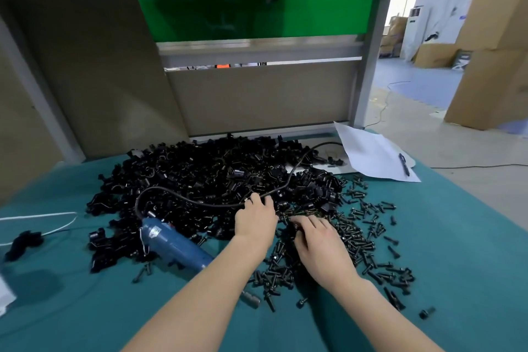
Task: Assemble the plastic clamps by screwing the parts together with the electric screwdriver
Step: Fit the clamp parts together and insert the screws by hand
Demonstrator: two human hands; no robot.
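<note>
A big heap of black plastic clamp parts covers the middle of the teal table. To its right lies a spread of black screws. The blue electric screwdriver lies on its side at the heap's near edge, its black cable looping over the parts. My left hand reaches into the heap's near right edge, fingers curled down among the parts. My right hand rests palm down on the screws, fingertips bent into them. What either hand holds is hidden.
A white sheet of paper with a pen lies at the table's far right corner. A white cord and a black clump sit at the left. A grey frame and panels stand behind the heap.
</note>
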